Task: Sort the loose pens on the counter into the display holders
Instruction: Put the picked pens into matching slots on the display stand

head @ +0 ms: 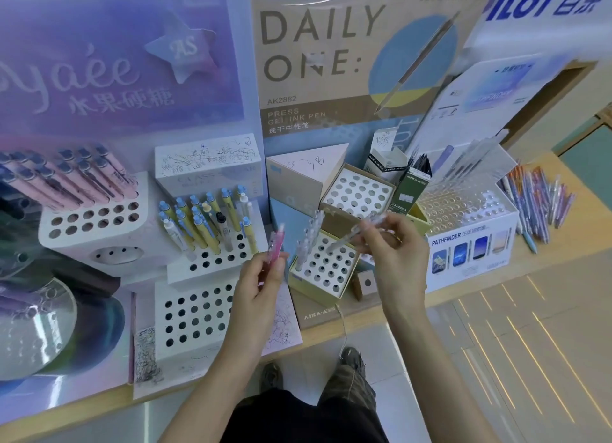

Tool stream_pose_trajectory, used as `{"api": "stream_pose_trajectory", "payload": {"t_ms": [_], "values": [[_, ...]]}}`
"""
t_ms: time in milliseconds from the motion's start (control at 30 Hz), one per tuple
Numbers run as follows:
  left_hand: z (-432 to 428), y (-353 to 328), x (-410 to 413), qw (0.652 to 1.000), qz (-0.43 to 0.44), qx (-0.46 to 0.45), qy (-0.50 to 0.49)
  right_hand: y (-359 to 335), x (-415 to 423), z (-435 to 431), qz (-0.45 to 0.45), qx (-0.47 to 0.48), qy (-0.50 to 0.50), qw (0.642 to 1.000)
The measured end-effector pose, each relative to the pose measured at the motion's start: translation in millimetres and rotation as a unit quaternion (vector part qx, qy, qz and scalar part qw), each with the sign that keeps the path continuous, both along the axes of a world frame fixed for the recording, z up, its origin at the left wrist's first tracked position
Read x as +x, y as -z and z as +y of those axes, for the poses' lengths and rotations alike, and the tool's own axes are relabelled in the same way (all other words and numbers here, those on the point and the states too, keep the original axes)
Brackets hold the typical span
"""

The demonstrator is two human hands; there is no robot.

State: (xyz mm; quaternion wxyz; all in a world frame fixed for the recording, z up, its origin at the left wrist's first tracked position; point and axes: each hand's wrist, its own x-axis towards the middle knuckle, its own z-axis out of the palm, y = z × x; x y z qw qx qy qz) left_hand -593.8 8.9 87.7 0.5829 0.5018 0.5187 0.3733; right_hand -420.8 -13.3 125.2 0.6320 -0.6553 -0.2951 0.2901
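The yellow-sided holder point(326, 267) is the landmark. Far to its right lie the loose pens point(538, 207). Above it the right hand point(394, 253) pinches what looks like a clear pen point(356, 235), angled toward a hole; seating it needs alignment. Left of it the left hand point(261, 277) grips a pink pen point(275, 243).

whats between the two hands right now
In the head view, a square holder box sits between the left hand and right hand, with a few clear pens standing along its left side.
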Motion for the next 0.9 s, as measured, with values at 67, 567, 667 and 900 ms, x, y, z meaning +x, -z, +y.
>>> {"api": "stream_pose_trajectory", "payload": {"t_ms": [67, 567, 667, 900], "values": [[2.3, -3.3, -0.2, 1.0, -0.019, 0.006, -0.006, 8.8, 0.9, 10.6, -0.056, -0.018, -0.015, 0.998], [6.2, -0.1, -4.6, 0.996, -0.074, -0.021, -0.046, 33.7, 1.4, 28.7, -0.229, -0.049, -0.031, 0.972], [8.1, 0.6, -2.8, 0.995, -0.08, -0.022, -0.047, 34.3, 0.2, 34.7, -0.238, -0.065, -0.046, 0.968], [10.0, 2.7, -4.3, 0.995, -0.088, -0.024, -0.043, 35.2, -13.5, 47.9, -0.413, -0.127, -0.052, 0.9]]}}
